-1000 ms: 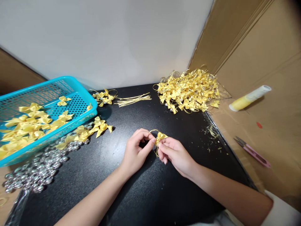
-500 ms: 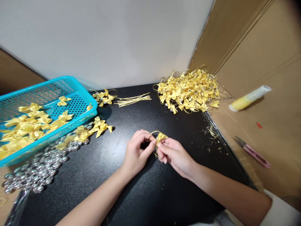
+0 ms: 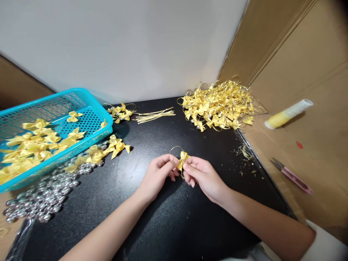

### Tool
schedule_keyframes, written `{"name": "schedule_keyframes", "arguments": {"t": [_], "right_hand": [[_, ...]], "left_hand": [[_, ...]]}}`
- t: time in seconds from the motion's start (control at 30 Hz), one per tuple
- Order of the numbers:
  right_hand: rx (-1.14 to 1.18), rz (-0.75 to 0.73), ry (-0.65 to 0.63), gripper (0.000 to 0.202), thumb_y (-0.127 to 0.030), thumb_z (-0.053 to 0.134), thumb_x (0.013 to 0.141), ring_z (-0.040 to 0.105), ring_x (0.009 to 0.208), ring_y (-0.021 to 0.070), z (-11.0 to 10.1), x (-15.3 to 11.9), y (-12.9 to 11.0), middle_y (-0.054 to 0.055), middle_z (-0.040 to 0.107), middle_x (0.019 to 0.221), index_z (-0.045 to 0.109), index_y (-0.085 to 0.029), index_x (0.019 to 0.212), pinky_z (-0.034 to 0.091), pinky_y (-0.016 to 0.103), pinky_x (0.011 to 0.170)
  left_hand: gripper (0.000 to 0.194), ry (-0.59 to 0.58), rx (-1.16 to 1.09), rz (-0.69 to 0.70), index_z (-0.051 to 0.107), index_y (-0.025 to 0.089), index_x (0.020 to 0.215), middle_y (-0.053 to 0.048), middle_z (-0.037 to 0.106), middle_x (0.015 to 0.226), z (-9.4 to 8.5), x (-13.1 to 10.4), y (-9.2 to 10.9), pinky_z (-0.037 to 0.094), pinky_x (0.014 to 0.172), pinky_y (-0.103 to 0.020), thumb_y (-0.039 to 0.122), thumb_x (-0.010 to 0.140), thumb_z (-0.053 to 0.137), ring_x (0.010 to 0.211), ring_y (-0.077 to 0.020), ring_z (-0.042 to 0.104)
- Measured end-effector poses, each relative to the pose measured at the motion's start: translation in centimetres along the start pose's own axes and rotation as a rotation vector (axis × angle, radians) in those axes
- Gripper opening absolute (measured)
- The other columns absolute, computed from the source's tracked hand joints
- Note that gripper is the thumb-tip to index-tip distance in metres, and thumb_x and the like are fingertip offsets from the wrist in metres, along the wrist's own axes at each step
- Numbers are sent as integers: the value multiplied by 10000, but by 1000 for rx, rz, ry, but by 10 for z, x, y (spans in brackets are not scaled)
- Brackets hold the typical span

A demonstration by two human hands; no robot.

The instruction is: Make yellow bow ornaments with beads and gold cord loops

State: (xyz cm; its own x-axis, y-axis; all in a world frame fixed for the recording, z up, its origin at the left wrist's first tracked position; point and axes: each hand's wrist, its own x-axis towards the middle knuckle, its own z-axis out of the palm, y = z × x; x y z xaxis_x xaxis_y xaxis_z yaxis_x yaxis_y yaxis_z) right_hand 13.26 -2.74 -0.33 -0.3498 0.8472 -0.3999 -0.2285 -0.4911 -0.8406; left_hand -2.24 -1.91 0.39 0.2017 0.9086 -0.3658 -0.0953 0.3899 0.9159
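Between my hands, above the black tabletop, is a yellow ribbon bow with a thin gold cord loop standing up from it. My left hand pinches the bow's left side with thumb and fingertips. On the other side, my right hand grips its right edge between thumb and fingers, the lower fingers curled. A cord end hangs below the bow between the two hands. Whether a bead sits on the bow, I cannot make out.
A turquoise basket of yellow bows stands left, silver beads spilling beside it. Gold cords lie at the back. Finished-looking bows with loops form a pile back right. Pink thread snips and a yellow-white tube lie right.
The bow has turned, so its ribbon now faces up between my hands, and the cord loop stands higher. My left fingers have shifted from the cord onto the bow's left side.
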Motion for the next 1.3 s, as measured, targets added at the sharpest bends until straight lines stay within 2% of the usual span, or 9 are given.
{"name": "schedule_keyframes", "arguments": {"t": [0.3, 0.53, 0.77, 0.97, 1.1, 1.3], "right_hand": [[-191, -130, 70, 267, -427, 668, 779, 417, 434, 67, -4, 0, 0, -56, 519, 520, 567, -183, 744, 328, 223, 447], [-276, -192, 117, 186, -349, 652, 788, 452, 484, 84, -3, -2, -3, -49, 508, 548, 580, -189, 727, 366, 234, 477], [-384, -264, 153, 154, -308, 593, 823, 493, 538, 103, -4, -2, 0, -21, 540, 597, 588, -182, 733, 399, 247, 533], [-658, -452, 215, 152, -235, 541, 859, 458, 504, 92, -5, -4, 2, -28, 529, 572, 597, -177, 730, 379, 234, 523], [-756, -563, 230, 156, -195, 541, 863, 471, 510, 87, -6, -5, 1, -26, 543, 583, 597, -176, 719, 385, 215, 518], [-753, -553, 218, 151, -197, 548, 868, 470, 509, 87, -7, -4, 2, -32, 536, 579, 602, -179, 729, 386, 220, 526]], "left_hand": [[168, -40, -114, -148, 689, 147, 687, 3, 586, 567, -4, 3, 1, 388, 486, -197, 305, 669, 741, 512, -84, 496], [188, -51, -114, -141, 701, 145, 682, 11, 577, 556, -7, 5, -3, 371, 488, -185, 321, 685, 770, 506, -68, 469], [214, -84, -136, -192, 702, 142, 669, 3, 566, 547, -7, 5, 4, 350, 466, -191, 341, 657, 778, 512, -83, 468], [224, -96, -117, -257, 680, 133, 674, 21, 559, 556, -8, 5, 6, 346, 464, -177, 331, 641, 779, 511, -69, 462], [238, -92, -101, -270, 661, 126, 661, 25, 557, 562, -8, 5, 7, 338, 468, -173, 336, 638, 769, 504, -59, 451], [245, -94, -61, -268, 607, 129, 621, 35, 526, 527, -6, 5, 8, 303, 470, -177, 344, 650, 722, 474, -49, 406]]}}
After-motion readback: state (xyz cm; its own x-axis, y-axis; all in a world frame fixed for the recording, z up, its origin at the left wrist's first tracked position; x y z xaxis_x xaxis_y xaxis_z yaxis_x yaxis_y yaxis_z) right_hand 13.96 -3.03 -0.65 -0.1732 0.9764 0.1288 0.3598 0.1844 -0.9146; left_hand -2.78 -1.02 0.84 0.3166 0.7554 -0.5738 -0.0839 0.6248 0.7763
